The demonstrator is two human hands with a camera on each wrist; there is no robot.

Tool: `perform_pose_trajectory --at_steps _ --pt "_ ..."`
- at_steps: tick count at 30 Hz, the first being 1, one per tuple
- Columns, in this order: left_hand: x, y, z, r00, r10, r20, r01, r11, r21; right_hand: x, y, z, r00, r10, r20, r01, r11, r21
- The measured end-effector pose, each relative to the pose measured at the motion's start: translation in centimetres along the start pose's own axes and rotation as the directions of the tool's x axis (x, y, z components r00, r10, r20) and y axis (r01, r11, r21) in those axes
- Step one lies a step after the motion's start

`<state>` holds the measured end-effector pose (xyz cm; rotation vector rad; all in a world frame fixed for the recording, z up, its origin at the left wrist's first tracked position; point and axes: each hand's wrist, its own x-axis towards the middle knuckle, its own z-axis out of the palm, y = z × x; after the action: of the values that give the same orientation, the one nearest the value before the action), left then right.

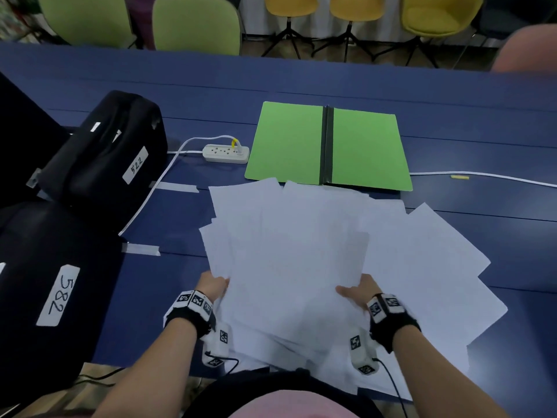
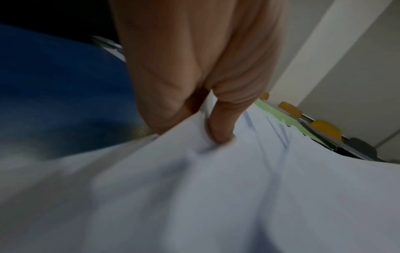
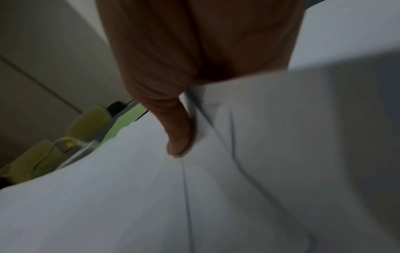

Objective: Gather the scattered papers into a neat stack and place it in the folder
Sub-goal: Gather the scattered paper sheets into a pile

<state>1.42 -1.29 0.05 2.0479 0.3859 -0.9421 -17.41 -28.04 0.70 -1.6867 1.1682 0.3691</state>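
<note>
Blue table (image 1: pixel 452 95): black bags (image 1: pixel 102 152) at left, power strip (image 1: pixel 226 153) beside the green folder (image 1: pixel 289 143), which lies open and flat at the far side. White papers (image 1: pixel 286 236) fan loosely across the near half, their far edges overlapping the folder's near edge. Left hand (image 1: pixel 212 286) pinches the bundle's left edge, thumb on top (fingers hidden beneath the sheets). Right hand (image 1: pixel 360 292) clamps the right edge likewise, thumb (image 3: pixel 179 135) pressed flat on the top sheet. Both forearms reach forward, wrists level.
</note>
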Motion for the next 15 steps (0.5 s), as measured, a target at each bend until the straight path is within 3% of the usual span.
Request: perform_pose_trajectory --at_steps 6,9,12,15 --pt "0.7 -0.7 -0.7 0.994 -0.074 0.077 0.089 0.976 -0.2 0.4 -0.4 0.3 0.996 0.048 -0.075 -0.047 0.999 0.02" --pt "0.7 -1.3 0.0 0.994 -0.024 0.104 0.038 0.991 -0.131 -0.1 -0.7 1.7 0.998 0.032 -0.061 -0.034 0.999 -0.021" --pt "1.6 -1.2 0.6 1.0 -0.018 0.015 0.019 0.998 -0.065 -0.8 -1.9 3.4 0.999 0.029 0.026 -0.028 0.998 -0.062" --pt "1.6 -0.5 1.8 0.997 -0.013 -0.077 0.013 1.0 0.001 -0.5 -1.3 1.3 0.997 -0.037 -0.061 0.034 0.998 -0.058"
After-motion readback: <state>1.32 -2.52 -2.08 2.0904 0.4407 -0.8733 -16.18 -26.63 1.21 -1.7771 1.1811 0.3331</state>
